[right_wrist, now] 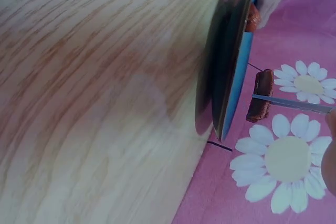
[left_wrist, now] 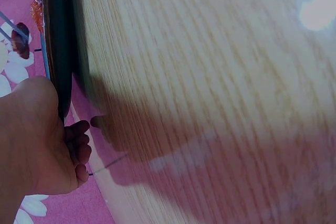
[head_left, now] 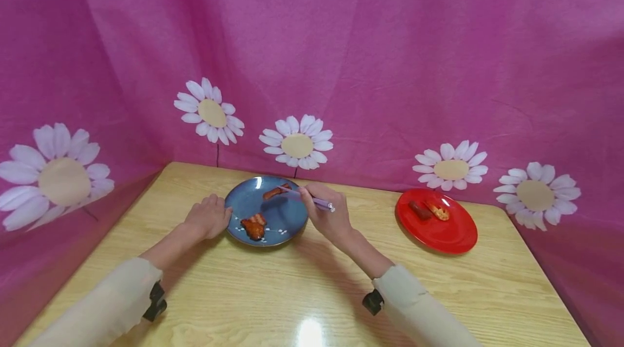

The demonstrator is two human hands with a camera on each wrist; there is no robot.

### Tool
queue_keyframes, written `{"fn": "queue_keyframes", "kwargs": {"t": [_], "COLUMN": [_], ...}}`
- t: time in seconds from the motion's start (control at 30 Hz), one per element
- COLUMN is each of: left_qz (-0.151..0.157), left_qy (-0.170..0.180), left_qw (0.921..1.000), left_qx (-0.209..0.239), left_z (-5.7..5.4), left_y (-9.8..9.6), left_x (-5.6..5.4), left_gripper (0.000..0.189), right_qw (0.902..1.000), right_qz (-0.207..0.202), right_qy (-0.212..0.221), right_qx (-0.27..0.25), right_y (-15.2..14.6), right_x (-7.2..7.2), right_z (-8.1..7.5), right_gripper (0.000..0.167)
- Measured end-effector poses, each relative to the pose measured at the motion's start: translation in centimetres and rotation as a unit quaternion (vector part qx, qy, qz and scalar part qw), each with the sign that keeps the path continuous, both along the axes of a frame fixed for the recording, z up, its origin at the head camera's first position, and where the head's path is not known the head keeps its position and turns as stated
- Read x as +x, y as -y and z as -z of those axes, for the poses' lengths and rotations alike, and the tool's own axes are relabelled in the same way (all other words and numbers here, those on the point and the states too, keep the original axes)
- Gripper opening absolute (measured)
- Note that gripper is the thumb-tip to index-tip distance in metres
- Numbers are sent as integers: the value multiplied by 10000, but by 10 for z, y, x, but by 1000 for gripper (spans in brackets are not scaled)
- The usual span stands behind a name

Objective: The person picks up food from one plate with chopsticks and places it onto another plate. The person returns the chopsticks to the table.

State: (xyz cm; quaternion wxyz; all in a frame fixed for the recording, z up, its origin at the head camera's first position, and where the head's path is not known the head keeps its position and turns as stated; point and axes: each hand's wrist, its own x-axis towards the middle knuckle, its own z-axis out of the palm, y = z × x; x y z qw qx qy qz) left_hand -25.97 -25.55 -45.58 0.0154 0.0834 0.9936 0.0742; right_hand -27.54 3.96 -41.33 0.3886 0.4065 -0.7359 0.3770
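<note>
My right hand [head_left: 327,211] grips purple chopsticks [head_left: 319,202] over a blue plate [head_left: 287,220]. Their tips pinch an oblong brown piece of meat [head_left: 276,191]. In the right wrist view, that meat [right_wrist: 261,95] hangs above the plate [right_wrist: 237,90] with a gap between them. My left hand [head_left: 209,217] rests on the table at the plate's left side, thumb right at the rim, fingers bent down loosely. Near the plate's front lie a glazed brown food piece [head_left: 253,229] and a reddish striped piece [head_left: 258,218].
To the right stands a red plate [head_left: 450,236] holding a dark brown piece [head_left: 420,210] and an orange-yellow piece [head_left: 439,211]. Both plates are on a pale wooden table [head_left: 273,293]. A pink curtain [head_left: 370,92] with white flowers hangs behind and at the sides.
</note>
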Motion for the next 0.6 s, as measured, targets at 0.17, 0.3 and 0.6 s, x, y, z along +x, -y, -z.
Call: {"fn": "queue_keyframes", "kwargs": {"t": [0.17,0.3,0.6], "left_qz": [20,24,36], "left_qy": [-18,-43,-146], "left_qw": [10000,10000,9998], "left_qx": [-33,28,96], "left_z": [-2,-1,5], "left_y": [-1,-1,2], "left_x": [0,0,0], "left_gripper": [41,42,42], "right_qw": [9997,9987,9981], "right_qz": [19,-92,132], "right_qy": [-5,20,-26], "right_qx": [-241,-508,-597], "right_y": [-12,-24,-56], "right_x": [1,0,2], "right_z": [-7,-12,-18], "right_gripper": [22,21,19]}}
